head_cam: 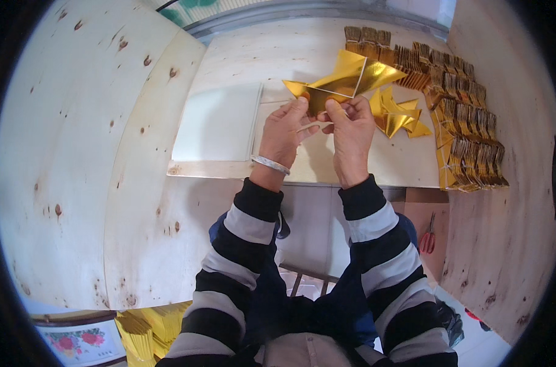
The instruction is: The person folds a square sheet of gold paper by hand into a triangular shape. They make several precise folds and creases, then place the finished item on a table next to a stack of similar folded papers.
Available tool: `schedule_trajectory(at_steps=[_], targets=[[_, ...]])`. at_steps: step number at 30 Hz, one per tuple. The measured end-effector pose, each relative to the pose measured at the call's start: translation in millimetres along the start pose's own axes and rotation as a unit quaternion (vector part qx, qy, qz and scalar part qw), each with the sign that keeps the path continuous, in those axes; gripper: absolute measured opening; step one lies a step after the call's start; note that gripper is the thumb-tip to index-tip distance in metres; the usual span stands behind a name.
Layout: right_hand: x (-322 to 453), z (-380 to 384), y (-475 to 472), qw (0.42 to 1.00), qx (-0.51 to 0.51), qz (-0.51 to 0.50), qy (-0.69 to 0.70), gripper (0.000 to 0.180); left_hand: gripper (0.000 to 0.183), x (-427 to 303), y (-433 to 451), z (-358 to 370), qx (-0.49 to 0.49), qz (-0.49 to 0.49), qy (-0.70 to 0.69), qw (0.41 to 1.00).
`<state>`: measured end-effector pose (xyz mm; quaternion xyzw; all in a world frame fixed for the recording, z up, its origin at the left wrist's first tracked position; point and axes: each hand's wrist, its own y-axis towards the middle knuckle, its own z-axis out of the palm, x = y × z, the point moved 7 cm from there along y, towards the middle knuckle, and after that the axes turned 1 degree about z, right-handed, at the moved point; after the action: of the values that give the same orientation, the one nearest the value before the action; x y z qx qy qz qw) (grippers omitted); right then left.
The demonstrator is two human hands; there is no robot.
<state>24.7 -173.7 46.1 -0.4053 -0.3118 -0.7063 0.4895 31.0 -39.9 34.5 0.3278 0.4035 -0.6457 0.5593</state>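
A sheet of shiny gold foil paper (337, 82) with white edge lines is held up over the wooden table, partly folded, with pointed corners to both sides. My left hand (285, 130) pinches its lower left edge between thumb and fingers; a pale bangle circles that wrist. My right hand (351, 133) pinches the lower edge a little to the right, thumb on top. The fingertips behind the paper are partly hidden. Just right of my right hand, several folded gold foil pieces (394, 114) lie in a loose heap on the table.
Rows of bundled folded gold paper (466, 124) line the table's right and back right. White sheets (216, 124) lie at the left. Plywood panels (140, 137) rise on both sides. Below right, red-handled scissors (428, 241) rest on a cardboard box (436, 264). Yellow folded paper (138, 337) stands lower left.
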Motion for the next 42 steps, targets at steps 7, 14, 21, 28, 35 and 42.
schedule_trajectory(at_steps=[7,14,21,28,35,42], targets=[[-0.7,-5.6,5.1,0.999,0.01,0.037,-0.035,0.018,0.03,4.2,5.6,1.2,0.017,0.009,-0.011,1.0],[-5.4,-11.8,7.1,0.998,-0.004,0.034,-0.053,0.016,0.031,11.2,5.6,1.3,0.03,-0.003,-0.024,0.999],[-10.8,-6.9,10.1,0.998,0.006,0.023,-0.063,0.018,0.033,7.4,12.1,-8.8,0.004,0.031,0.009,0.999],[-17.2,-3.1,12.5,0.998,0.029,0.007,-0.063,0.012,0.035,1.4,17.5,-12.3,0.011,0.054,-0.056,0.997],[-20.0,-1.6,12.2,0.999,0.037,-0.006,-0.034,0.01,0.033,1.6,19.6,-11.7,0.001,0.042,-0.058,0.997],[-15.9,0.2,9.5,0.999,-0.009,-0.002,-0.036,0.014,0.029,5.1,22.3,-12.2,0.009,0.023,-0.038,0.999]])
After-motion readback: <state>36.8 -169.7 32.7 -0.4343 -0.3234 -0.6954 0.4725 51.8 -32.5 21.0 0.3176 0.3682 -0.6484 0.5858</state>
